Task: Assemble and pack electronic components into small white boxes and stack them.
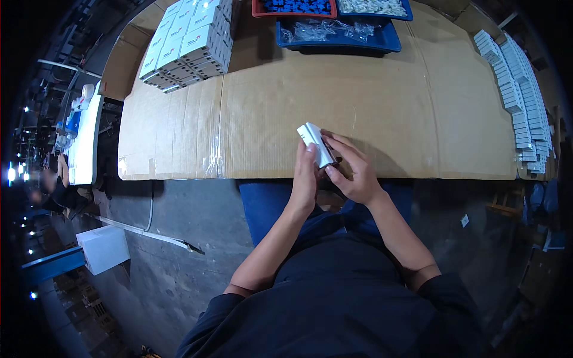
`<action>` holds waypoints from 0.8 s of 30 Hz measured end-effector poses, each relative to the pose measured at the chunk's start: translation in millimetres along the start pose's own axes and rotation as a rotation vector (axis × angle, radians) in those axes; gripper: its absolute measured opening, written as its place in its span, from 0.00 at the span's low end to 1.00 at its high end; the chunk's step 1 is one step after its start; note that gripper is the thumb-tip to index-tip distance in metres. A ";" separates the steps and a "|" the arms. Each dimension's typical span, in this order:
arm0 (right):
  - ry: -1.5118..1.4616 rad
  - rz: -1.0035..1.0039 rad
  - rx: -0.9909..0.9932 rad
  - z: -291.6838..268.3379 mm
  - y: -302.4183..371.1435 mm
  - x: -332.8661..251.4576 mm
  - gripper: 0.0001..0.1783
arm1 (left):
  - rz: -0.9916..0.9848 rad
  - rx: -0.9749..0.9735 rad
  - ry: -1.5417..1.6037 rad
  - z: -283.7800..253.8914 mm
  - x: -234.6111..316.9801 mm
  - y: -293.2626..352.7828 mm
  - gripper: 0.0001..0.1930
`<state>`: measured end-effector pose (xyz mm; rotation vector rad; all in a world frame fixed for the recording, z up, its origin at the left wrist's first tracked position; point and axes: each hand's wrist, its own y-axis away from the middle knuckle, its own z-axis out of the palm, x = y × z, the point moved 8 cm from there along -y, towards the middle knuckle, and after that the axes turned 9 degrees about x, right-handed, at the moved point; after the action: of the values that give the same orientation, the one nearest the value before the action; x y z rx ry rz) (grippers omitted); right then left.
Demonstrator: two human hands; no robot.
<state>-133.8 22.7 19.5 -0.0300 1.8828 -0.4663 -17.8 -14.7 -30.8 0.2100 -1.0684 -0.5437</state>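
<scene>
A small white box [317, 145] is between my two hands, tilted, near the front edge of the cardboard-covered table [286, 107]. My left hand [305, 182] is closed on its left side, with the thumb lying along it. On the other side, my right hand [358, 176] has its fingers bent round the far edge and its thumb by the near end. Something dark shows at that near end beside my right thumb, too small to make out. My fingers hide part of the box.
A block of stacked white boxes [191, 48] stands at the far left. At the back are a red tray [292, 16] of blue parts, a tray of pale parts [373, 7], and a blue tray [388, 42] with clear plastic bags. Rows of white boxes [513, 89] line the right side.
</scene>
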 end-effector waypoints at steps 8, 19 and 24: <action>0.215 -0.279 0.032 4.3 1.1 -7.3 0.24 | -0.015 0.072 -0.112 -4.8 -12.6 1.7 0.30; 0.379 -0.296 0.165 11.9 10.6 -2.2 0.24 | -0.039 0.126 -0.049 1.6 -18.8 5.9 0.26; 0.432 -0.333 0.186 14.6 17.0 4.8 0.25 | -0.063 0.155 -0.049 -1.6 -23.5 7.9 0.25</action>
<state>-118.8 32.8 5.5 -0.1284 2.2584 -0.9347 -22.5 4.1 -46.3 0.3688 -1.1557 -0.5246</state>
